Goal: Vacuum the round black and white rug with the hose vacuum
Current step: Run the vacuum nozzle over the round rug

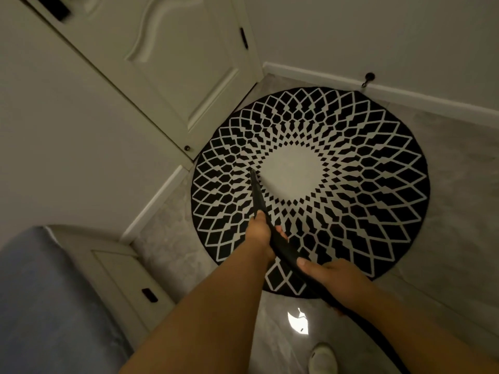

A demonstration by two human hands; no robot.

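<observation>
Got my left hand (259, 231) and right hand (332, 275) both wrapped around the black vacuum hose nozzle (258, 197), best worked in slow overlapping strokes across the round black and white patterned rug (364, 190).

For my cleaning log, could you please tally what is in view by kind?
Rug: 1
Vacuum hose: 1
Hands: 2, left hand and right hand, both gripping the hose
Door: 1
Shoe: 1
Total: 6

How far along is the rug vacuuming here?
Done: cannot tell; no cleaned patch shows on the rug. In hand: left hand and right hand grip the black hose nozzle, tip at the edge of the white centre. Left: apparently most of the rug.
</observation>
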